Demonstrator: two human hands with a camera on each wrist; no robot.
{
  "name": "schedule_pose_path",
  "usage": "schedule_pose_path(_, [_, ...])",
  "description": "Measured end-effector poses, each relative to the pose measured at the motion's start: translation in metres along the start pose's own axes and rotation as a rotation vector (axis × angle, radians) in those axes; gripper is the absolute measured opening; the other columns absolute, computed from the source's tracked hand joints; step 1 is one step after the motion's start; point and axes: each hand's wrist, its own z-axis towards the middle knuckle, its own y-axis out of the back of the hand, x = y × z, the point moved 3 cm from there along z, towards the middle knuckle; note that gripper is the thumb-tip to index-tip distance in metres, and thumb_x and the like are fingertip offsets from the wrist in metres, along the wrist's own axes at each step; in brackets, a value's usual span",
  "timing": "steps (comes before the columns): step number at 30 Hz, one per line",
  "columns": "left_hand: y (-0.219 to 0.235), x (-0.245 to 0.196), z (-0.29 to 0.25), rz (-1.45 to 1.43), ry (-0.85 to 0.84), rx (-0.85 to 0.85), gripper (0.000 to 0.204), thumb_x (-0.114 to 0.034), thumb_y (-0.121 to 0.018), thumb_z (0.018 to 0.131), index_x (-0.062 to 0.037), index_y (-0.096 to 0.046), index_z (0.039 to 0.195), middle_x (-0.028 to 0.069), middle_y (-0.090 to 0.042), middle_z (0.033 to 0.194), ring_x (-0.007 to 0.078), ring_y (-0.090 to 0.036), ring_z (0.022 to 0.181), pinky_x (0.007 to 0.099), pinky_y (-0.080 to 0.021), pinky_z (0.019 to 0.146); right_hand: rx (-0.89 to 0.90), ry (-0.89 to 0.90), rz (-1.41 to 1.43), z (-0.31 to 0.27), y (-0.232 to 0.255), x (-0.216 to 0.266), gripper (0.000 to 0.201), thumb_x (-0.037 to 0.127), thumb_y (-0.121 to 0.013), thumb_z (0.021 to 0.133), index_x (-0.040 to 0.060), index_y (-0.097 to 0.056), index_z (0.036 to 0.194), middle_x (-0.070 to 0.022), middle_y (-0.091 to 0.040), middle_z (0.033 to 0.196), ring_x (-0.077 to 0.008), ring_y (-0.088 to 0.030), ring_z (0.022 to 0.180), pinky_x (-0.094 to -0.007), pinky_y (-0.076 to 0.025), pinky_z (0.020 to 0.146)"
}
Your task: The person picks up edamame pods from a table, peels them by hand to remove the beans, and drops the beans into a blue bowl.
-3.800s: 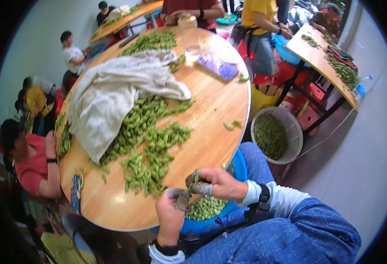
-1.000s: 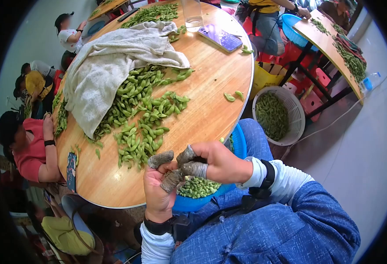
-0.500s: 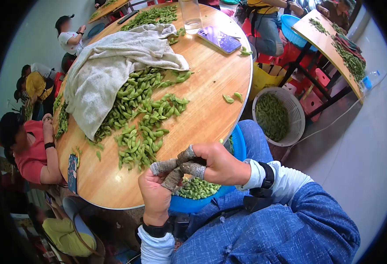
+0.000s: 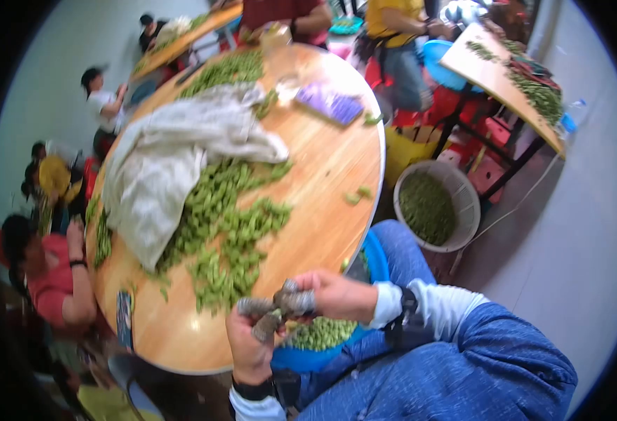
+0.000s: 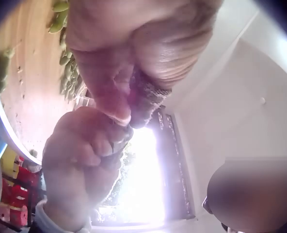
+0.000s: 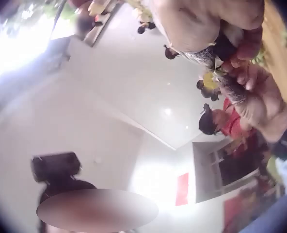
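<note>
Head view: a green edamame pod (mostly hidden, motion-blurred) is pinched between the meeting fingertips of the left hand and the right hand; grey sheaths are worn on digits of both. Below the hands, shelled beans are contained in a blue basin. Beside it, a pod heap is spread on the round table, partly covered by a pale cloth.
</note>
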Motion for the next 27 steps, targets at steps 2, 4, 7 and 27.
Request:
schedule_pose_path(2, [-0.003, 0.003, 0.004, 0.069, -0.111, -0.072, 0.021, -0.001, -0.066, 0.071, 0.0006, -0.053, 0.088, 0.0097, -0.060, 0.075, 0.0171, -0.058, 0.060, 0.0264, -0.048, 0.050, -0.119, 0.330, -0.489, 0.000, -0.004, 0.013, 0.009, 0.010, -0.054, 0.081, 0.0019, -0.057, 0.084, -0.0043, -0.058, 0.068, -0.0119, -0.053, 0.061, -0.0256, -0.042, 0.054])
schedule_pose_path(4, [-0.008, 0.004, 0.004, 0.084, -0.165, -0.120, 0.020, 0.001, -0.064, 0.072, 0.0010, -0.053, 0.089, 0.0099, -0.060, 0.076, 0.0170, -0.058, 0.061, 0.0266, -0.048, 0.051, -0.160, 0.526, -0.832, -0.004, -0.009, 0.024, 0.010, 0.009, -0.054, 0.081, 0.0001, -0.056, 0.085, -0.0081, -0.058, 0.068, -0.0189, -0.055, 0.063, -0.0310, -0.044, 0.057])
schedule_pose_path(7, [-0.013, 0.006, 0.006, 0.083, -0.179, -0.176, 0.022, -0.001, -0.064, 0.071, 0.0004, -0.051, 0.090, 0.0092, -0.060, 0.078, 0.0163, -0.058, 0.063, 0.0262, -0.048, 0.053, -0.188, 0.584, -1.054, -0.006, -0.015, 0.028, 0.009, 0.003, -0.055, 0.074, 0.0011, -0.054, 0.083, -0.0148, -0.055, 0.070, -0.0318, -0.055, 0.067, -0.0361, -0.043, 0.057])
schedule_pose_path(27, [0.004, 0.055, -0.029, 0.666, -0.234, 0.035, 0.014, 0.003, -0.059, 0.073, -0.0010, -0.059, 0.087, 0.0089, -0.061, 0.084, 0.0178, -0.058, 0.082, 0.0286, -0.045, 0.076, -0.966, 0.709, -1.501, -0.123, 0.083, 0.096, 0.016, -0.001, -0.057, 0.072, -0.0004, -0.059, 0.088, -0.0164, -0.054, 0.070, -0.0313, -0.055, 0.066, -0.0346, -0.044, 0.059])
